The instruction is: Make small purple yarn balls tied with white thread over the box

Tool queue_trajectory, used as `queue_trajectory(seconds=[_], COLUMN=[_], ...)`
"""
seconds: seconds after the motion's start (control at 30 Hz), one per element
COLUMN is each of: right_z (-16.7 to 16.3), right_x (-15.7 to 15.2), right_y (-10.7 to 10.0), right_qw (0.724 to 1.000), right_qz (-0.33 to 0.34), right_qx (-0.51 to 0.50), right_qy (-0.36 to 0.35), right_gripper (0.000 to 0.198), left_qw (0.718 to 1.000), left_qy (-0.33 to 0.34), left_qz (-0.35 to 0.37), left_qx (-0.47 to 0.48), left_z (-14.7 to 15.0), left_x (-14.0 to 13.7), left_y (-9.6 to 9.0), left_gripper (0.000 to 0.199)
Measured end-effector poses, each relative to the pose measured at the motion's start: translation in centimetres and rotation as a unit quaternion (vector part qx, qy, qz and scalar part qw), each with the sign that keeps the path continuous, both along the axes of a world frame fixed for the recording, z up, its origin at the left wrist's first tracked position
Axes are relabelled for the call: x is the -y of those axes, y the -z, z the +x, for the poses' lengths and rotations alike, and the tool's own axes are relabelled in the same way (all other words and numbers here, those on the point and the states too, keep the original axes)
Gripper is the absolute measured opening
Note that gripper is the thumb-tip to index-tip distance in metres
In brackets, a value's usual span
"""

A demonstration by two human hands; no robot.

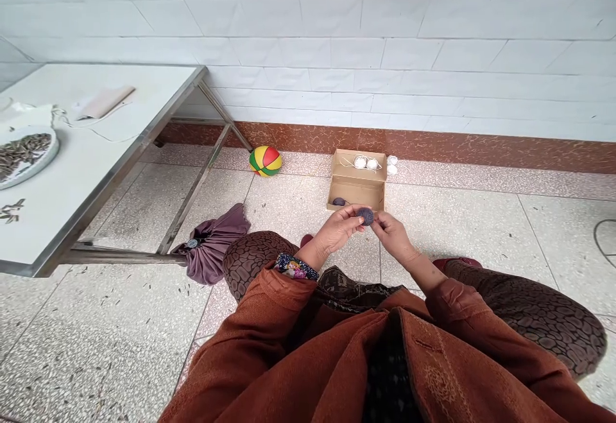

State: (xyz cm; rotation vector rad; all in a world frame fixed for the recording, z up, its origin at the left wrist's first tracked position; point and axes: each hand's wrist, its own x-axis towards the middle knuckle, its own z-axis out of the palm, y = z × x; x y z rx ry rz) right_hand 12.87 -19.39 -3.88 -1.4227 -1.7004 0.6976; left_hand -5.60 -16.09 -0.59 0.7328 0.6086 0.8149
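A small dark grey ball of yarn (pixel 366 216) sits in the fingers of my left hand (pixel 339 227), which is closed round its left side. My right hand (pixel 392 233) is at the ball's right side with thumb and fingers pinched together; whatever is between them is too small to make out. Just beyond my hands an open cardboard box (pixel 359 189) stands on the floor, its lid tipped back. A second dark ball of yarn (pixel 339 201) lies in the box's near left corner. White balls of yarn (pixel 366 163) rest on the lid.
More white balls (pixel 392 165) lie right of the lid. Left of the box is a colourful ball (pixel 265 161). A metal-framed table (pixel 158 115) bears a dish (pixel 55 147) of dried strips. Beside its leg lies a folded purple umbrella (pixel 212 243). A tiled wall (pixel 308 57) rises behind.
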Motion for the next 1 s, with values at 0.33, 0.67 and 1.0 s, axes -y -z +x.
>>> queue_trajectory(seconds=[0.33, 0.67, 1.0], right_z=[-0.3, 0.2, -1.1], right_x=[0.8, -1.4, 1.5], right_y=[-3.6, -1.0, -1.9], right_qw=[0.989, 0.999, 0.995], right_qz=[0.087, -0.003, 0.031], right_qx=[0.023, -0.04, 0.01], right_qy=[-0.117, 0.022, -0.098], right_gripper=[0.015, 0.032, 0.017], left_qw=[0.987, 0.999, 0.993], left_qy=[-0.048, 0.01, -0.098], left_qz=[0.064, 0.031, 0.001], left_qx=[-0.14, -0.036, -0.062], left_z=[0.2, 0.1, 0.5], left_x=[-0.4, 0.2, -0.2], left_y=[1.2, 0.2, 1.0], left_gripper=[0.043, 0.044, 0.04])
